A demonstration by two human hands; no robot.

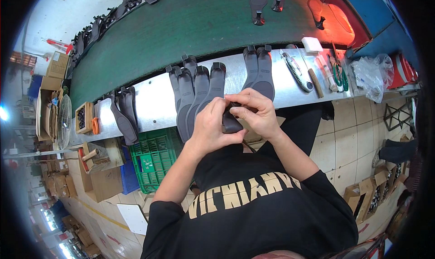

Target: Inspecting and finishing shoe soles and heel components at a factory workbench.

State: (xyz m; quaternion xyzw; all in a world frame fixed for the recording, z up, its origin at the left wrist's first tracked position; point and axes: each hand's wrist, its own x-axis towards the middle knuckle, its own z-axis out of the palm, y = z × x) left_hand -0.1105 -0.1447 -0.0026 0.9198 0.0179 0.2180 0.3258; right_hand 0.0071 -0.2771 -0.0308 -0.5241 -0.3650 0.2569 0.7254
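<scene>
Close to my body, just off the near edge of the metal bench, I hold a dark brown shoe sole (232, 124) between both hands. My left hand (209, 126) is closed around its left side, the thumb reaching along below it. My right hand (259, 114) pinches its upper end with thumb and fingers; those fingers hide much of that end. Right beyond my hands, several dark heeled soles (198, 95) lie side by side on the bench, heels pointing away. Another pair of heeled soles (260, 80) rests to their right.
Beyond the metal bench (156, 100) runs a green conveyor belt (167, 41) carrying soles. At right lie a silver-and-green tool (297, 74), a wooden stick (316, 83), scissors (340, 76) and a plastic bag (372, 77). At left are dark soles (125, 116), a wooden box (83, 118) and a green crate (155, 163).
</scene>
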